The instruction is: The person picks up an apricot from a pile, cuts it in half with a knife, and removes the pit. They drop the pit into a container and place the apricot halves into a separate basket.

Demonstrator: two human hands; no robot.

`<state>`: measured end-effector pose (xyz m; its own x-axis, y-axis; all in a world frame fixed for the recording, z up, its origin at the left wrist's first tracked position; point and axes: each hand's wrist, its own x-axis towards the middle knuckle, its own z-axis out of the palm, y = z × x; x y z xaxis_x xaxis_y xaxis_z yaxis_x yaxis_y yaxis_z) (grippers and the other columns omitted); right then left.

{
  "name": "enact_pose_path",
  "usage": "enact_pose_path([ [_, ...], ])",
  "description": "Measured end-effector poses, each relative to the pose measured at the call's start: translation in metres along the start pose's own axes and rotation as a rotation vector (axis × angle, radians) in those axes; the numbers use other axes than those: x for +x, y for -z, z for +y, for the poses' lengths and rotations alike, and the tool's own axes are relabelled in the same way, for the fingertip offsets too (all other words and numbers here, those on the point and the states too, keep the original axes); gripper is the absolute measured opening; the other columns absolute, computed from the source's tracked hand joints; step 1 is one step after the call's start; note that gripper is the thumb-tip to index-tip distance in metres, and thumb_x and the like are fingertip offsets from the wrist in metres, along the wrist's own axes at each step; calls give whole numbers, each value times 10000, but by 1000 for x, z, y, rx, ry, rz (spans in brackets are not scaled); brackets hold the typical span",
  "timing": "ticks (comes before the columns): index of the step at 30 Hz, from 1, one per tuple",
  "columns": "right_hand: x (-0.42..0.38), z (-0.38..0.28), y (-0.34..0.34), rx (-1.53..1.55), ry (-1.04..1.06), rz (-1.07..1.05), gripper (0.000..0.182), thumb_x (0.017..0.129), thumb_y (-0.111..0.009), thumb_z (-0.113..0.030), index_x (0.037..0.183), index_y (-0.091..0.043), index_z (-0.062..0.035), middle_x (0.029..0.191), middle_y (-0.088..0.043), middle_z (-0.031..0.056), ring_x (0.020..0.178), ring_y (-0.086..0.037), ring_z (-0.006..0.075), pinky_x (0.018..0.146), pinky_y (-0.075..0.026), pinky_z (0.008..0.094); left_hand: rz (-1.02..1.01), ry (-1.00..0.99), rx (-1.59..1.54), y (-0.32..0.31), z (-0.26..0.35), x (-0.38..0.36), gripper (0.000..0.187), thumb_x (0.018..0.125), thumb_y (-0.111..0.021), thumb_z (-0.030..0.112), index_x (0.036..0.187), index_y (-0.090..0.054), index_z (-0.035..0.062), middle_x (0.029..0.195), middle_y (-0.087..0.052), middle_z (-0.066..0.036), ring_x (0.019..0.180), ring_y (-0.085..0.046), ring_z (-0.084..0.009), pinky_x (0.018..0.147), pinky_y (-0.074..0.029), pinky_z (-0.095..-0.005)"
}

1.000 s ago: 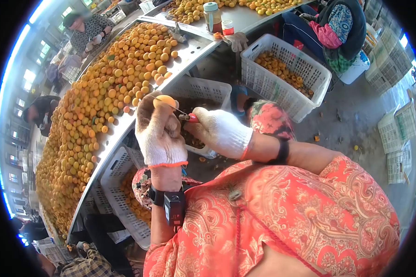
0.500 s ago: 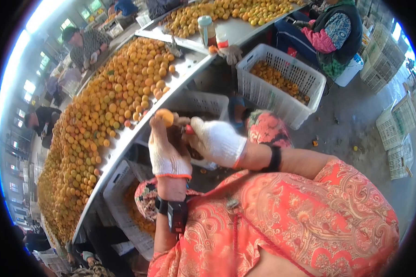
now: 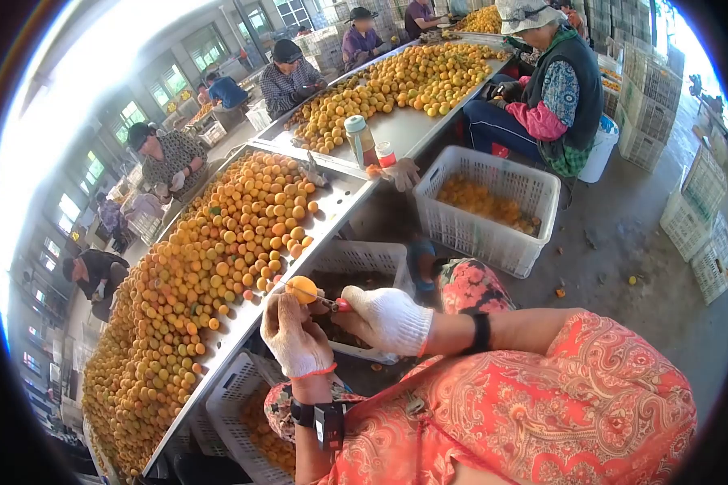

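My left hand (image 3: 296, 335), in a white glove, holds an orange-yellow fruit (image 3: 302, 289) between its fingertips. My right hand (image 3: 384, 318), gloved as well, is closed around the red handle of a small knife (image 3: 341, 305). The thin blade points left and reaches the fruit's right side; how deep it goes I cannot make out. Both hands are near the edge of a metal table (image 3: 243, 323) heaped with similar fruit (image 3: 178, 291). Below and behind them is a white crate (image 3: 396, 267) with dark contents.
At the right stands a white crate (image 3: 493, 246) of orange pieces; another crate (image 3: 226, 404) is at lower left. A jar (image 3: 361, 141) and a red-and-white container (image 3: 386, 153) stand on the table. A person (image 3: 566, 97) sits at upper right; others work across the tables.
The view has tilted up, so hands and table appear lower. The fruit in my left hand now shows more fully, and the knife's blade and red handle are visible against it.
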<state>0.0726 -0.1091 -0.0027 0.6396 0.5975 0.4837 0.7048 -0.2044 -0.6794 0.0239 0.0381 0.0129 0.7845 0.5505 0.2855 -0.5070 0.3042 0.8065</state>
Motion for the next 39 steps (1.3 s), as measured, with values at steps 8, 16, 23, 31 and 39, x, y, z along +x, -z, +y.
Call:
enact_pose_path([
  [8,0,-1,0,13,-57,-1,272,951,-600,-314,955,-541,-48,728,-645,207,645,-657,395,524,-504,467,-87,33,-123,-6,-8,-5,354,907,-673,67,1235,-545,23,1092,-638,-90,919,-641,-210,786,-540,-329],
  [16,1,17,-13,-120,-1,55,268,945,-593,-295,968,-529,-36,713,-645,212,625,-647,408,527,-509,479,-153,394,-443,-2,-24,-5,368,925,-679,399,1078,-627,68,1104,-663,-110,1092,-586,-250,943,-486,-404],
  [23,3,21,6,27,70,136,222,903,-651,-227,928,-552,-30,720,-629,241,698,-641,434,569,-491,488,-57,298,-368,18,-19,4,165,979,-565,204,1039,-641,70,1043,-698,-123,931,-662,-245,802,-546,-390],
  [31,10,47,40,169,-178,275,266,914,-711,-229,958,-657,27,664,-618,139,671,-578,92,621,-504,327,-135,477,-330,29,-16,-9,390,916,-630,150,1258,-556,-23,973,-656,-180,746,-590,-207,692,-527,-311],
  [39,-1,44,16,183,-138,21,380,904,-686,-386,973,-620,-18,881,-670,226,864,-676,383,728,-516,412,-221,444,17,-5,-37,-23,430,1034,-489,304,1354,-463,19,944,-683,-111,613,-654,-190,512,-495,-282],
])
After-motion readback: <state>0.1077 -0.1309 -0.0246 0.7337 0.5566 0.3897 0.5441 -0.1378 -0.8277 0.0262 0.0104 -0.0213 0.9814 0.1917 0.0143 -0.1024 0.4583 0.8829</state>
